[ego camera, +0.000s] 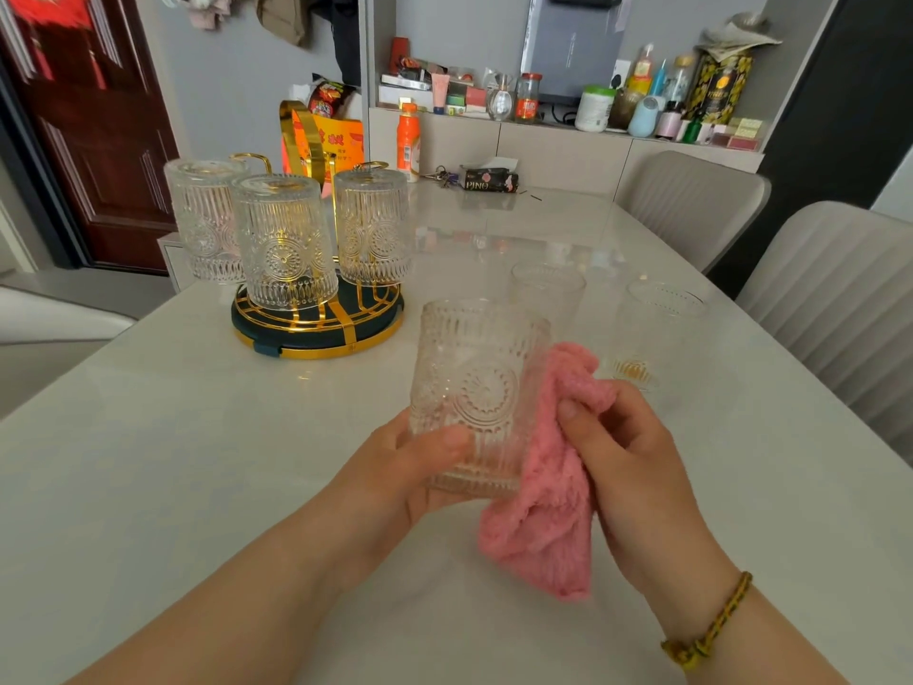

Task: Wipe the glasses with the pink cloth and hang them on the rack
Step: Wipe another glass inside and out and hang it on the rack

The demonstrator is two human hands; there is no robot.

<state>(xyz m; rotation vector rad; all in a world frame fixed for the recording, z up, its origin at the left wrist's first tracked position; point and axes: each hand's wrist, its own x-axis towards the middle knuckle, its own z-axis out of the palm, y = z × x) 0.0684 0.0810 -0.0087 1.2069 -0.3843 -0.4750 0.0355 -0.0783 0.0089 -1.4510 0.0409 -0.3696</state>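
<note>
Above the pale table [173, 462], the upright glass [479, 383] at centre frame is clamped low in the grip of the left hand [410, 469], and the pink cloth [548, 511], pinched by the right hand [637, 462], is pressed against its right wall.

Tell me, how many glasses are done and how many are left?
Done: three glasses hang upside down on the rack. In hand: the left hand holds a fourth glass while the right hand presses the pink cloth against it. Left: two glasses stand on the table.
</note>
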